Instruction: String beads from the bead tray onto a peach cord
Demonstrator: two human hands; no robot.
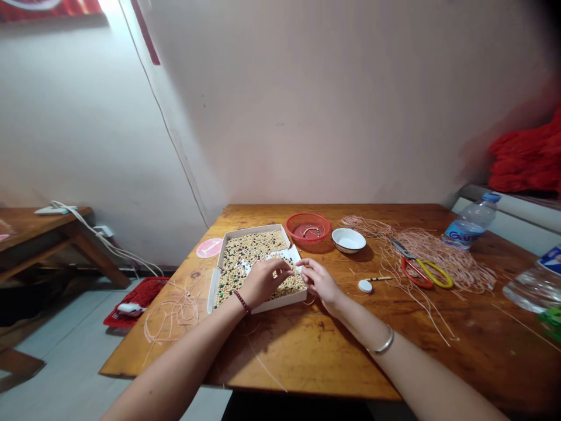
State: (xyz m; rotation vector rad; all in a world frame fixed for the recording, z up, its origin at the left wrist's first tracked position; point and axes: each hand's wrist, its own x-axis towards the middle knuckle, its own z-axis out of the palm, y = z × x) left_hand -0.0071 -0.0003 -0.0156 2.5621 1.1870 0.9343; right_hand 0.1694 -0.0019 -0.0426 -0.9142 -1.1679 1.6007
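From the head view, I see the left hand (263, 279), fingertips drawn close, over small beads (254, 241) in the white box (213, 287) on the wooden table (328, 351); the right hand (322, 285) curls by its right edge. Whether either grips anything, I can't tell.

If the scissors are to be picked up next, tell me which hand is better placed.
Probably the right hand: the scissors lie out to that side, nearer to it. The left hand is over the bead box, farther away.
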